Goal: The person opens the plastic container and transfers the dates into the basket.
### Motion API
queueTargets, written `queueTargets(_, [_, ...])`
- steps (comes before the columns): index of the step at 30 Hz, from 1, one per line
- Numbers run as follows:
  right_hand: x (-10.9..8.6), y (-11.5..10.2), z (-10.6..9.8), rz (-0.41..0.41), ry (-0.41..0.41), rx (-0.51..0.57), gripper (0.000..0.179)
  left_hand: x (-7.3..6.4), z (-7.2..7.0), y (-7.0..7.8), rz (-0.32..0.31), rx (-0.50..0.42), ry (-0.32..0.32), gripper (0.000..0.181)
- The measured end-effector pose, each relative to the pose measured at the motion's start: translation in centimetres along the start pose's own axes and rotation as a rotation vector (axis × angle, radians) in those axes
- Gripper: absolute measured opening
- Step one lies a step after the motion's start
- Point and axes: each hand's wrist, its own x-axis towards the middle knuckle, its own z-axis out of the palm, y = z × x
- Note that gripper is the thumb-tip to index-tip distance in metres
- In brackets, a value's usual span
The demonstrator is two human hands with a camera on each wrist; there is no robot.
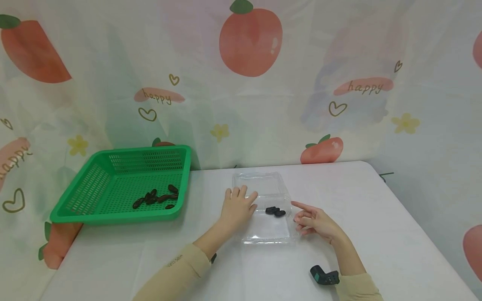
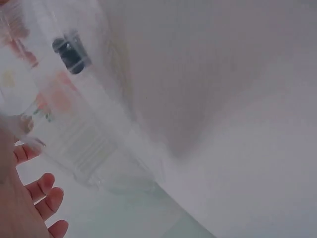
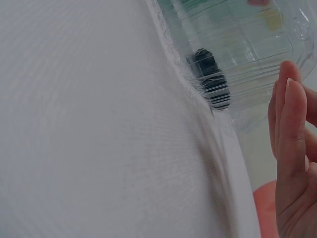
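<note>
A clear plastic clamshell box lies on the table with its lid folded back away from the person. Inside its base rest a few dark, oval, date-like pieces, also visible through the plastic in the right wrist view. At the box's left edge is my left hand, fingers spread and relaxed, holding nothing that shows. On the other side my right hand is beside the right wall, its index finger extended toward the rim and the other fingers loosely bent. Whether either hand touches the plastic is hard to tell.
A green plastic basket stands at the left of the table, with several similar dark pieces inside. A black device sits by the right wrist. Behind the white table hangs a printed fruit curtain.
</note>
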Motion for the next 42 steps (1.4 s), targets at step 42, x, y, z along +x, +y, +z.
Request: queueTargets(42, [0.3, 0.1, -0.3, -0.016, -0.022, 0.006, 0.066, 2.5, 3.3, 7.7, 0.093, -0.005, -0.195, 0.041])
